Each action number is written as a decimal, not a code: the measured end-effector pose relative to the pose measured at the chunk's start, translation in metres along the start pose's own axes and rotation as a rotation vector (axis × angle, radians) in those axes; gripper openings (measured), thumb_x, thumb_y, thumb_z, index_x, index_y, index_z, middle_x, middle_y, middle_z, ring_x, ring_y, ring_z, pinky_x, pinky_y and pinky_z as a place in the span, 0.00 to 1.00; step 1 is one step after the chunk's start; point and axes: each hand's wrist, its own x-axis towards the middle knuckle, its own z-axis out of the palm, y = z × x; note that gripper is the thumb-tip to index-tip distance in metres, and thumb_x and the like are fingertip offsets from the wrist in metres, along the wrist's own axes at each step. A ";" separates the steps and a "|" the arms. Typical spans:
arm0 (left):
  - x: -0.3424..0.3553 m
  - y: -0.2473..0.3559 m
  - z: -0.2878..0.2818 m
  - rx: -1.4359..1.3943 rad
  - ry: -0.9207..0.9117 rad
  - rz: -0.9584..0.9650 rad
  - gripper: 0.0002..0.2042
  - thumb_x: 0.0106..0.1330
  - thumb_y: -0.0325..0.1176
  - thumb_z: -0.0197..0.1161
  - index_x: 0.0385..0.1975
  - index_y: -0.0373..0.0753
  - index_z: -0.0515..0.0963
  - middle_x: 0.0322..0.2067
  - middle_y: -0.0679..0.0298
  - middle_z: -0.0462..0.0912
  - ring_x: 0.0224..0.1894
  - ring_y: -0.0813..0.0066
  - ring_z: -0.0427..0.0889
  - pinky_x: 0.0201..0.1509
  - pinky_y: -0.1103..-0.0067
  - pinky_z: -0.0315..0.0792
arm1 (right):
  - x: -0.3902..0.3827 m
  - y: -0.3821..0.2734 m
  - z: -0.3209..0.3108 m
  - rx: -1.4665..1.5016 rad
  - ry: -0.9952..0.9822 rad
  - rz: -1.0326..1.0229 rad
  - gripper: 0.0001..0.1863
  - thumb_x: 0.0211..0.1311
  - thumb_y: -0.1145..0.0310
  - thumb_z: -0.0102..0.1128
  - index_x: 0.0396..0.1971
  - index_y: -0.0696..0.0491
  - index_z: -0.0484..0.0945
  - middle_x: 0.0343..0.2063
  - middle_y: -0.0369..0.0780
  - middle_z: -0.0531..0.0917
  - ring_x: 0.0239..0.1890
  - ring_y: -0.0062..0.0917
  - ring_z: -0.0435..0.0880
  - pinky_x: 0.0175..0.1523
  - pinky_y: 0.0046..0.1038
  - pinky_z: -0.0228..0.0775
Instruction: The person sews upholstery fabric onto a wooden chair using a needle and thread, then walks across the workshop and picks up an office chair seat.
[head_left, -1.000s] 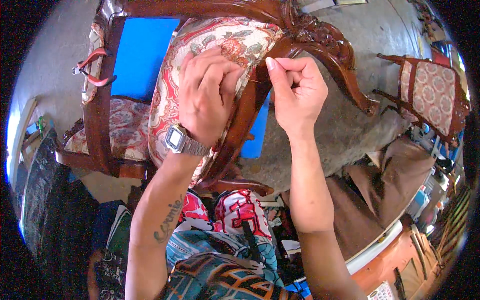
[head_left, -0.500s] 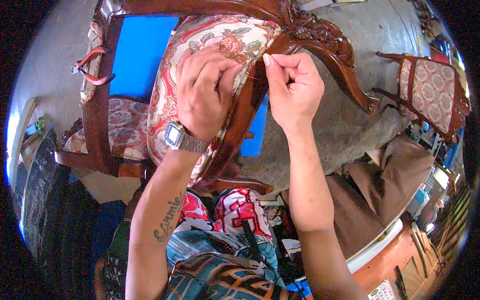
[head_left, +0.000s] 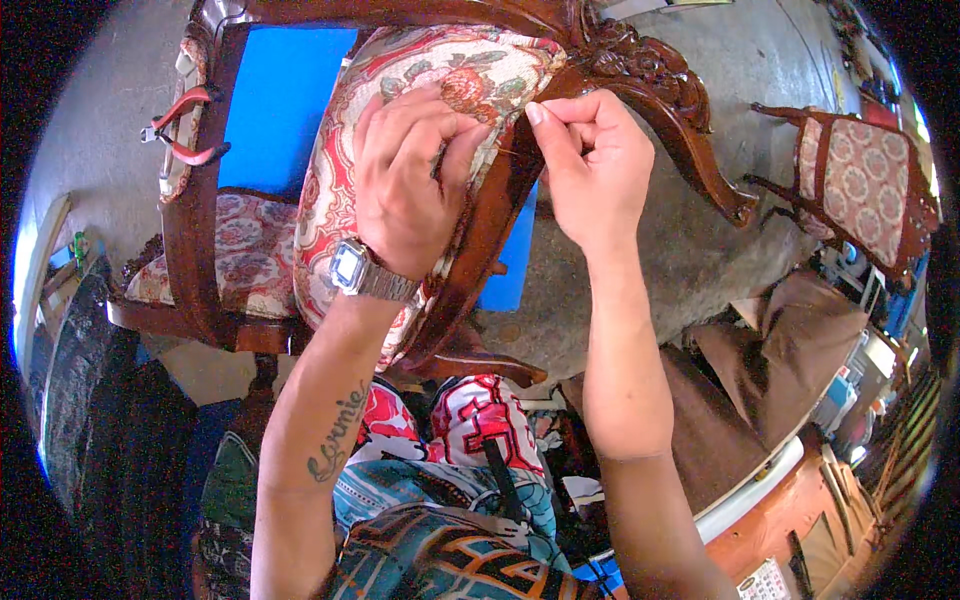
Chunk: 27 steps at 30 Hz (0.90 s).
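A chair with a carved dark wood frame [head_left: 690, 165] lies tipped before me, its padded seat [head_left: 325, 190] covered in red and cream floral fabric. My left hand [head_left: 410, 180], with a watch on its wrist, rests on this fabric near the seat's edge. Its fingers are curled and its thumb is bent in toward them; what they pinch is hidden. Just right of the seat edge, above the wooden rail, my right hand [head_left: 595, 165] is closed, thumb against forefinger, in a pinch. A fine thread [head_left: 512, 153] shows faintly between the hands.
Red-handled pliers [head_left: 188, 125] hang on the padded armrest at left. A blue panel [head_left: 285, 110] shows through the frame. Another upholstered chair [head_left: 865, 180] lies at far right. Brown sheet material [head_left: 750, 400] is draped at lower right, beside an orange-brown board [head_left: 770, 540].
My right hand has shifted slightly right. The thin strand seen stretched between both hands' fingertips no longer shows there. My left hand stays almost in place on the seat.
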 end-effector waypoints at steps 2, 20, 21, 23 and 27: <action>-0.001 0.000 0.000 0.005 0.000 -0.010 0.06 0.52 0.29 0.66 0.27 0.40 0.75 0.31 0.62 0.78 0.43 0.63 0.77 0.53 0.62 0.63 | 0.004 -0.003 -0.006 -0.048 -0.132 0.131 0.07 0.53 0.73 0.62 0.22 0.57 0.73 0.11 0.33 0.75 0.14 0.10 0.67 0.19 0.18 0.58; -0.009 -0.009 -0.020 -0.067 -0.230 0.101 0.09 0.44 0.28 0.69 0.26 0.47 0.79 0.41 0.67 0.75 0.56 0.60 0.70 0.62 0.52 0.54 | 0.056 -0.022 -0.019 -0.140 -0.765 0.268 0.09 0.50 0.69 0.66 0.20 0.58 0.77 0.13 0.32 0.75 0.16 0.13 0.70 0.20 0.18 0.59; -0.009 -0.009 -0.021 -0.067 -0.243 0.104 0.09 0.44 0.27 0.68 0.26 0.48 0.79 0.42 0.68 0.75 0.55 0.59 0.70 0.62 0.52 0.54 | 0.057 -0.023 -0.019 -0.141 -0.767 0.269 0.09 0.50 0.69 0.66 0.20 0.58 0.77 0.13 0.32 0.75 0.16 0.13 0.70 0.20 0.18 0.59; -0.007 -0.009 -0.021 -0.070 -0.256 0.108 0.09 0.45 0.27 0.68 0.27 0.48 0.79 0.42 0.68 0.75 0.55 0.59 0.70 0.62 0.52 0.55 | 0.057 -0.022 -0.020 -0.165 -0.761 0.294 0.08 0.50 0.70 0.66 0.24 0.58 0.78 0.17 0.32 0.77 0.20 0.13 0.73 0.24 0.17 0.64; -0.002 -0.011 -0.021 -0.134 -0.212 0.037 0.10 0.46 0.26 0.67 0.29 0.45 0.79 0.38 0.66 0.77 0.53 0.60 0.72 0.60 0.59 0.58 | 0.035 -0.018 -0.025 0.234 -0.646 0.268 0.09 0.50 0.71 0.66 0.30 0.58 0.77 0.21 0.33 0.79 0.23 0.13 0.75 0.29 0.17 0.68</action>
